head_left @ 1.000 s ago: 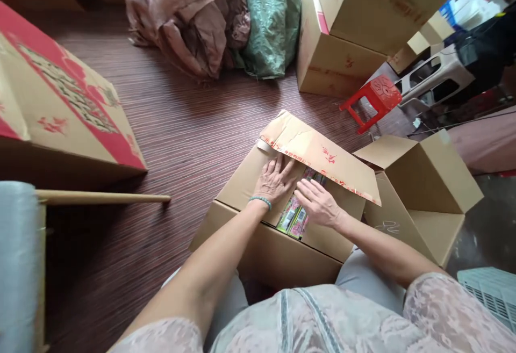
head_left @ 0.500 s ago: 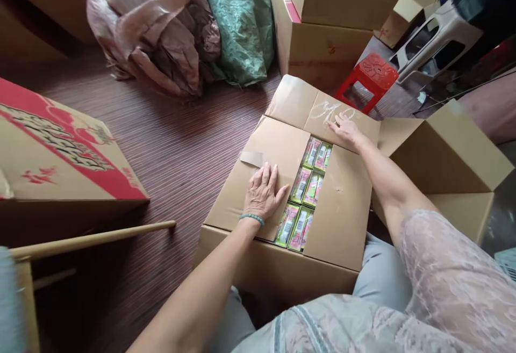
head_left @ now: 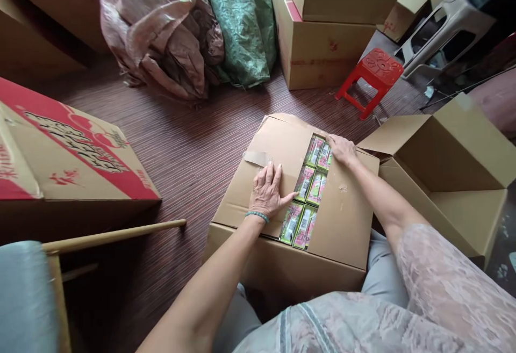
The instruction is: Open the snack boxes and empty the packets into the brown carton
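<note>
A cardboard box (head_left: 341,208) sits before me with its side flaps folded inward. Through the gap between them show several small green-and-pink packs (head_left: 305,182) in rows. Flat on the left flap (head_left: 237,192) rests my left hand (head_left: 266,189), fingers spread, a green bead bracelet at its wrist. The thumb reaches the edge of the gap. My right hand (head_left: 342,150) is bent over the box's far edge, gripping at the far flap (head_left: 296,122). Its fingertips are mostly hidden. That flap shows only as a narrow strip. A piece of tape (head_left: 257,158) lies on the left flap.
An open box (head_left: 465,154) stands close on the right. Behind are a red stool (head_left: 377,76), stacked cartons (head_left: 330,47), a green sack (head_left: 245,30) and a pinkish sack (head_left: 161,36). To the left stand a red-printed carton (head_left: 86,154) and a wooden pole (head_left: 121,236).
My right hand has drawn back from the far flap's surface to the box's far edge. The flap, broadly visible before, now shows only as a strip. My left hand stays on the left flap.
</note>
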Demonstrator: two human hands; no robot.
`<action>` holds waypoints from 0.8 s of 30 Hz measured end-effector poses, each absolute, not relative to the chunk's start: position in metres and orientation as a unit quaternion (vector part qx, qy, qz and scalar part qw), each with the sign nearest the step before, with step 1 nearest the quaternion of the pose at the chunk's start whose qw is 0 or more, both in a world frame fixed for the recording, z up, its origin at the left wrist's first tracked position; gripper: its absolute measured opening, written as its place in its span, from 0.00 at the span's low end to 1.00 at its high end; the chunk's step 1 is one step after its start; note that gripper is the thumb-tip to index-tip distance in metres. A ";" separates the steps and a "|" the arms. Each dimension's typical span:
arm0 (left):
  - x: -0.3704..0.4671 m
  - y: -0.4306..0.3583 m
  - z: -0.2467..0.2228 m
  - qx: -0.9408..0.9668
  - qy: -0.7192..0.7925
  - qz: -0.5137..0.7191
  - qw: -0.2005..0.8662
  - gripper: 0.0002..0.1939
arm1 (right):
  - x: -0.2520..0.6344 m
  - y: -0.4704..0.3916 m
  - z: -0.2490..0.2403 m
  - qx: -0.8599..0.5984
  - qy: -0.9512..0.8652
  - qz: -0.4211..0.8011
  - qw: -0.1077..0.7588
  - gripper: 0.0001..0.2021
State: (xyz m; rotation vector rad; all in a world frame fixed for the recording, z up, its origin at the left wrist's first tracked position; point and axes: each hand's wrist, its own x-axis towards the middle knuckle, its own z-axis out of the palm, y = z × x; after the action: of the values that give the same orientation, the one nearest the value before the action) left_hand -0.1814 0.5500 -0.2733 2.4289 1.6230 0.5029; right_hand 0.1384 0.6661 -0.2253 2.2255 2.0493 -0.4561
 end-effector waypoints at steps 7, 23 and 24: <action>-0.179 0.550 -0.265 0.829 0.534 0.128 0.102 0.52 | 0.153 0.523 -0.231 0.742 0.661 -0.091 0.065 0.36; -0.230 0.578 -0.119 0.843 0.533 0.067 -0.023 0.32 | 0.157 0.523 -0.248 0.745 0.663 -0.075 0.012 0.36; -0.256 0.585 -0.108 0.837 0.544 0.045 -0.035 0.32 | 0.157 0.523 -0.248 0.745 0.663 -0.075 0.009 0.35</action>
State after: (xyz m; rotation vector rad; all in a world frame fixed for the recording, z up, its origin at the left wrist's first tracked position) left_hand -0.2564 0.5851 -0.1082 2.6909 1.7485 0.1442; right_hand 0.1569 0.5234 -0.2485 2.3267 2.0717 -0.2332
